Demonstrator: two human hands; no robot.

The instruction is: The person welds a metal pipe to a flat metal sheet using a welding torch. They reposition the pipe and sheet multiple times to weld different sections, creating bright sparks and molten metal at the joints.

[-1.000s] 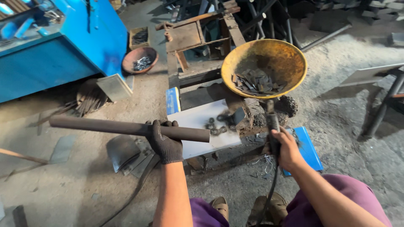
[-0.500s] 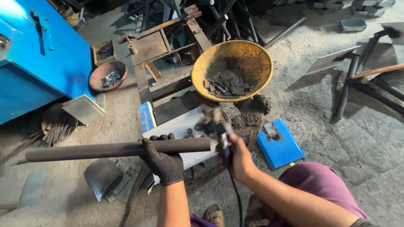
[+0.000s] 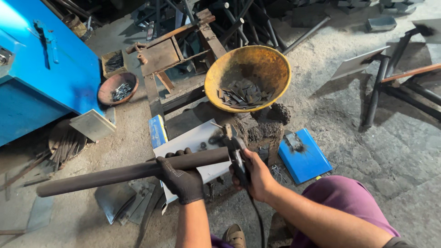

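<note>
Pipe [image 3: 124, 173], long and dark, lies nearly level across the lower left of my view, its right end up over the white plate [image 3: 195, 142] on the low work stand. I've got my left hand [image 3: 181, 177], in a black glove, wrapped full round it a little in from that right end, fingers closed tight on the steel. My right hand [image 3: 255, 177], bare, is clamped on the handle of a welding electrode holder [image 3: 235, 154], cable trailing down toward my lap, its tip right at the pipe's end. I'd judge this pipe stiff and fairly heavy, with most of its length hanging out to the left of my grip, so it will want to tip down on that side; the surface looks dull and rough, not slippery, and the glove helps. Best hold, I reckon, is where I have it, near the worked end. Beyond the stand sits a yellow bowl [image 3: 271, 62] of metal scraps, a blue machine [image 3: 50, 69] off left, a blue sheet [image 3: 310, 160] by my knee.
</note>
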